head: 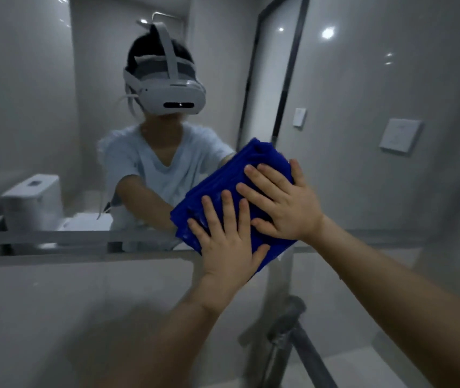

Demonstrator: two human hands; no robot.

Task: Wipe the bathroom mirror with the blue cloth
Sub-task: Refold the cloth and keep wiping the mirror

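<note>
The bathroom mirror (41, 107) fills the upper part of the view, and its lower edge runs across the picture a little below the middle. At the left, near this lower edge, the glass reflects a white toilet (33, 197). More to the right it reflects the person, who wears a white headset (172, 91) and a light blue shirt.

The blue cloth (217, 189) lies folded flat against the glass, right of the middle. It sits at the lower edge of the mirror, and its lowest corner hangs a little over that edge.

The left hand (228, 236) presses on the lower part of the cloth with straight, spread fingers. The right hand (284, 203) presses on the upper right part in the same flat way, and its thumb lies just beside the fingers of the left hand. Neither hand grasps the cloth.

Below the hands stands a grey metal tap (287, 331), blurred. At the far right a white switch plate (400, 137) sits on the grey wall.
</note>
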